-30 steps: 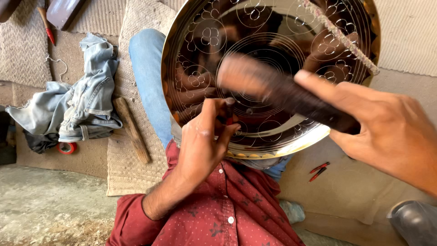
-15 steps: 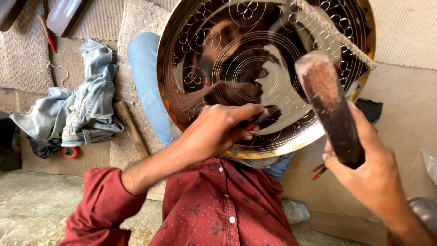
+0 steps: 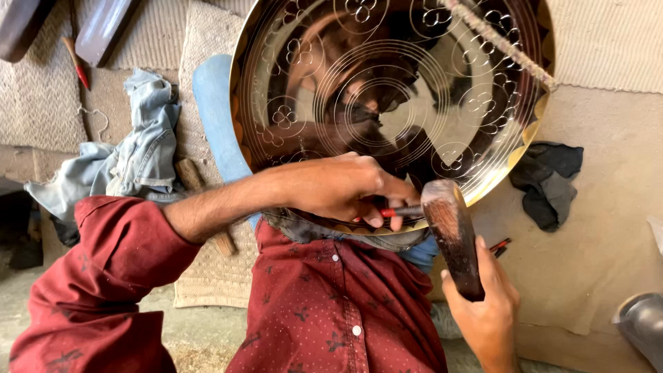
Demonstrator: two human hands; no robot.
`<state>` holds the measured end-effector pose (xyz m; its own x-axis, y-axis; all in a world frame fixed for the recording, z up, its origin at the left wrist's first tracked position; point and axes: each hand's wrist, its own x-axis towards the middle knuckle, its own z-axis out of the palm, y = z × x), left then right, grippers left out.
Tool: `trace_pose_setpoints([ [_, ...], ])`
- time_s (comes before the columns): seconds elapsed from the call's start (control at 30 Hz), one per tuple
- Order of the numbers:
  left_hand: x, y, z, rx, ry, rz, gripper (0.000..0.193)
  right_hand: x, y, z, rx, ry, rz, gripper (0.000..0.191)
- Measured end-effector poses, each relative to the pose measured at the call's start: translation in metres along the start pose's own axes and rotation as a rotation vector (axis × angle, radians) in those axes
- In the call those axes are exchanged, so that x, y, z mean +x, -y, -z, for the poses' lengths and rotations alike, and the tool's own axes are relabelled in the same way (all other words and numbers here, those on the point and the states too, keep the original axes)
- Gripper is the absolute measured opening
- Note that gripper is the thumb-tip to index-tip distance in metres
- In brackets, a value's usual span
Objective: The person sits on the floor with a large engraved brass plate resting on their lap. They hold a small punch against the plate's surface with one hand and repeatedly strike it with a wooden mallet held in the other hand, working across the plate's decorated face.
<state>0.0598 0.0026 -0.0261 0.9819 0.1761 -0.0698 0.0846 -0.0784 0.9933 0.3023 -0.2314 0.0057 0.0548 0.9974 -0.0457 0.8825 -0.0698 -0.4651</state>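
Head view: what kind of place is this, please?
Probably a metal craft workshop on the floor: an engraved brass tray, a wooden mallet in the right hand, and woven mats.

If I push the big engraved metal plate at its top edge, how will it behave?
The engraved metal plate looks stiff, so it would probably not bend. It stands tilted on its lower rim against the lap, so it may tip or roll sideways. Its polished face is likely slippery.

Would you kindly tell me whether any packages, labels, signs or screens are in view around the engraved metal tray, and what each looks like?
None in view: no package, label, sign or screen shows. The picture holds only the round engraved brass tray, a red-handled tool in the left hand, a dark wooden mallet in the right hand, and cloths on woven mats.
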Motion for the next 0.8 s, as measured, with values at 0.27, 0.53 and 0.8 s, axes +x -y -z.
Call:
trace_pose_setpoints([
  [0.27,-0.001,-0.012,0.007,-0.055,-0.131,0.021,0.053,-0.046,-0.003,-0.027,0.534,-0.260,-0.318,0.054],
  [0.53,0.006,-0.004,0.002,-0.043,-0.033,-0.095,0.057,-0.058,-0.005,-0.036,0.711,-0.284,-0.484,0.062],
  [0.8,0.008,0.004,0.004,0.016,0.059,-0.067,0.062,-0.070,-0.007,-0.027,0.742,-0.528,-0.393,0.064],
])
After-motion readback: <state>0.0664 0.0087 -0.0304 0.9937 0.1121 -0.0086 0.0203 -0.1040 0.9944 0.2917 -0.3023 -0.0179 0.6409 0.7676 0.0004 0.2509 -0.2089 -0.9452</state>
